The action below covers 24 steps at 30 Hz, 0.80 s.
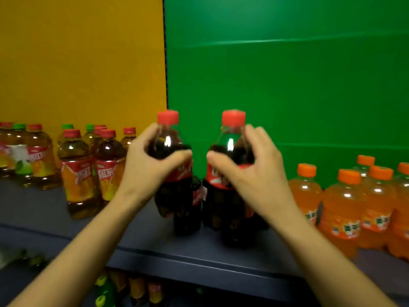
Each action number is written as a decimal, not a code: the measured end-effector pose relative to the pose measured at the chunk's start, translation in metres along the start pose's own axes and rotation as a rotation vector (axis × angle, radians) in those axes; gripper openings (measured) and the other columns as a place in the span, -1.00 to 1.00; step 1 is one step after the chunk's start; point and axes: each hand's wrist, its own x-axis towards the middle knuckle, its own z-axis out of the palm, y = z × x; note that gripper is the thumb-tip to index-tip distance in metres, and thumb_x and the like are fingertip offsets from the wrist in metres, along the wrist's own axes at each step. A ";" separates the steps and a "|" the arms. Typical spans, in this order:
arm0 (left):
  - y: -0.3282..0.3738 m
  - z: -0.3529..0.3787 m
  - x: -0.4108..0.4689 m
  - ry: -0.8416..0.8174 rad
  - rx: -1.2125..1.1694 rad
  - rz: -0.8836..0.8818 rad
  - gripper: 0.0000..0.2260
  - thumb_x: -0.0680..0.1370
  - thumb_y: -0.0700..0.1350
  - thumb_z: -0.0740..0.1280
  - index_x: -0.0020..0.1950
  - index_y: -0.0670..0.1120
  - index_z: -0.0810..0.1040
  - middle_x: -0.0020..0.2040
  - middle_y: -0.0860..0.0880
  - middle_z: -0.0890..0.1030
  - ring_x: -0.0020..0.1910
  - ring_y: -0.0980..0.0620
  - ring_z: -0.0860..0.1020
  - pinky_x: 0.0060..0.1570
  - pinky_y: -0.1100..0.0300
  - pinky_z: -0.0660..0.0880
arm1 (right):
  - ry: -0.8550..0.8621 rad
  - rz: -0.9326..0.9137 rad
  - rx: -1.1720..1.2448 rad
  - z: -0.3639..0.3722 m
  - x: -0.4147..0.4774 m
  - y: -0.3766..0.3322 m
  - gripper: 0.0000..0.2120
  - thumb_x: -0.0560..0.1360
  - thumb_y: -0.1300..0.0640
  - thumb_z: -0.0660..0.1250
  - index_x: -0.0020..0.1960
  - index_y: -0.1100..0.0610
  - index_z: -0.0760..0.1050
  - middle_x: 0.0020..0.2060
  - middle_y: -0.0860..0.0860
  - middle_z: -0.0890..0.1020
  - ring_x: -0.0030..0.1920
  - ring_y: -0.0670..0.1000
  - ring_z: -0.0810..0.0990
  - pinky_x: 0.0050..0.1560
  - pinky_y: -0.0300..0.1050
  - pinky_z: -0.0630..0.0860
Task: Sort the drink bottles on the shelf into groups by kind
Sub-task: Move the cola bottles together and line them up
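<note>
Two cola bottles stand upright side by side at the middle of the dark shelf [199,260], each with a red cap, red label and dark liquid. The left hand [152,165] is clamped on the shoulder of the left cola bottle [174,196]; the right hand [250,171] is clamped on the right cola bottle [230,204]. A third dark bottle [197,191] shows partly between and behind them. On the left stand roughly nine clear tea bottles [80,173] with amber liquid, most red-capped and three green-capped. On the right, five orange soda bottles [345,207] with orange caps are crowded together. Behind are a yellow panel [81,58] and a green panel [287,74]. More bottles [137,289], blurred, sit on the lower level.
</note>
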 end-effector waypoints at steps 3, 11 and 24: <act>-0.028 -0.017 -0.016 -0.016 -0.004 -0.034 -0.69 0.21 0.02 0.46 -0.09 0.02 0.54 -0.18 0.20 0.64 -0.19 0.31 0.57 -0.16 0.46 0.46 | -0.029 0.040 -0.042 0.038 -0.025 0.002 -0.74 0.25 -0.26 0.27 -0.20 -0.13 0.34 -0.24 -0.11 0.39 -0.18 -0.27 0.41 -0.19 -0.42 0.30; -0.088 -0.039 -0.037 -0.089 -0.043 -0.118 -0.68 0.25 0.02 0.47 -0.04 0.03 0.55 -0.13 0.09 0.64 -0.12 0.21 0.60 -0.14 0.42 0.48 | -0.003 0.203 -0.071 0.095 -0.062 0.010 -0.61 0.34 -0.22 0.32 0.10 -0.10 0.40 -0.08 -0.18 0.39 -0.02 -0.30 0.43 -0.09 -0.49 0.36; -0.135 -0.024 -0.033 -0.052 -0.141 -0.180 -0.58 0.40 -0.09 0.44 0.16 0.16 0.36 0.06 0.10 0.56 0.04 0.18 0.57 0.03 0.29 0.50 | 0.151 0.334 -0.133 0.154 -0.082 0.020 -0.38 0.45 -0.19 0.14 0.41 -0.17 -0.08 0.43 -0.06 0.18 0.39 -0.22 0.12 0.32 -0.36 0.13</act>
